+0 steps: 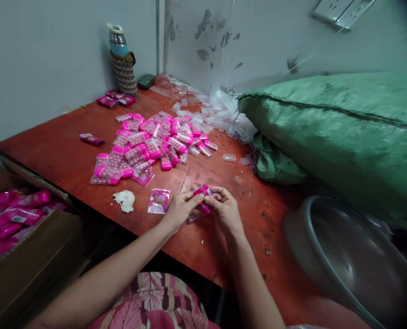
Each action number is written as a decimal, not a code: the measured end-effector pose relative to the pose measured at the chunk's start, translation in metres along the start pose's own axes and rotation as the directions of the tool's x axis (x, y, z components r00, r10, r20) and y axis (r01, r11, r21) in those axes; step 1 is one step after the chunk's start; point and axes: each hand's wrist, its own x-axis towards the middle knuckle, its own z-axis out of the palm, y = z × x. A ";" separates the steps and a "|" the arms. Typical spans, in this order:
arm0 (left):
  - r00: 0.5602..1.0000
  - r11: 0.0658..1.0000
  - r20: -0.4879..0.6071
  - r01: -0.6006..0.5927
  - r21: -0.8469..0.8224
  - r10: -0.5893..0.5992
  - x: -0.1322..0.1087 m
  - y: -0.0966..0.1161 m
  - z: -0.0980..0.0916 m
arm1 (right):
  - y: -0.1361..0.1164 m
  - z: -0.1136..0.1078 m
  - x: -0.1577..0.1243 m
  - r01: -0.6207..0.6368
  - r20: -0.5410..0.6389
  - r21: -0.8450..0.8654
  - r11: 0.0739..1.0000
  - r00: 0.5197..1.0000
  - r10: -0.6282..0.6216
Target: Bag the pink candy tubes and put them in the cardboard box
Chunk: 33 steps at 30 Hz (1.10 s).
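Observation:
Near the front of the red table (224, 256), my left hand (182, 208) and my right hand (225, 208) meet around a small pink printed packet (205, 191). Thumbs and fingers of both hands pinch it. Beneath the hands, another pink item is partly hidden. A flat pink sachet (158, 201) lies just left of my left hand, beside a lump of white putty-like material (124, 201). Beyond them is a pile of clear containers with pink caps and pink balls inside (151, 141).
Empty clear plastic cases (220, 112) lie behind the pile. A large green sack (340, 123) and a grey basin (354, 256) are at right. A carton (35, 265) of pink packs stands lower left. A bottle in a knitted cover (124, 73) stands at the back.

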 end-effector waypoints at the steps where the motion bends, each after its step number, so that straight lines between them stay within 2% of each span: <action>1: 1.000 1.000 -0.014 0.002 -0.003 -0.002 0.000 0.001 0.000 | 0.000 0.002 0.000 -0.005 0.001 -0.008 1.000 1.000 0.005; 5: 0.995 1.000 -0.102 -0.007 0.019 0.009 0.001 0.008 -0.005 | -0.001 0.005 -0.001 -0.015 0.000 -0.001 1.000 1.000 0.015; 9: 0.996 1.000 -0.090 -0.005 -0.020 0.004 0.000 0.010 -0.007 | 0.000 0.011 0.002 0.029 -0.010 -0.036 0.999 1.000 -0.030; 11: 0.995 0.996 -0.097 -0.014 -0.084 0.006 -0.001 0.008 -0.007 | 0.000 0.013 0.002 0.089 -0.011 -0.107 0.990 0.996 -0.091; 13: 0.989 0.992 -0.146 -0.033 -0.121 0.016 0.000 0.006 -0.009 | 0.000 0.013 -0.002 0.151 -0.023 -0.263 0.953 0.986 -0.163; 15: 0.976 0.991 -0.217 -0.059 -0.117 0.032 0.000 0.006 -0.014 | 0.001 0.011 -0.010 0.182 -0.058 -0.524 0.832 0.967 -0.247; 18: 0.960 0.995 -0.278 -0.061 -0.079 0.037 0.000 0.010 -0.023 | 0.006 0.008 -0.028 0.129 -0.058 -0.867 0.481 0.933 -0.354; 20: 0.959 0.997 -0.283 -0.039 -0.066 0.019 -0.002 0.013 -0.026 | 0.014 0.011 -0.040 0.098 -0.010 -0.956 0.275 0.930 -0.367; 23: 0.954 0.996 -0.299 0.015 -0.087 -0.040 -0.006 0.016 -0.028 | 0.026 0.017 -0.046 0.160 0.112 -0.981 0.108 0.928 -0.355; 25: 0.946 0.992 -0.320 0.022 -0.126 -0.062 -0.007 0.018 -0.028 | 0.031 0.016 -0.043 0.282 0.241 -0.956 0.083 0.913 -0.330; 28: 0.944 0.978 -0.322 0.005 -0.210 -0.074 -0.007 0.020 -0.032 | 0.031 0.007 -0.035 0.452 0.397 -0.879 0.153 0.870 -0.291; 30: 0.947 0.963 -0.305 0.013 -0.268 -0.098 -0.006 0.020 -0.036 | 0.029 0.001 -0.032 0.444 0.373 -0.867 0.225 0.879 -0.297; 33: 0.949 0.946 -0.287 0.032 -0.324 -0.131 -0.005 0.019 -0.037 | 0.026 -0.001 -0.032 0.300 0.210 -0.915 0.270 0.925 -0.317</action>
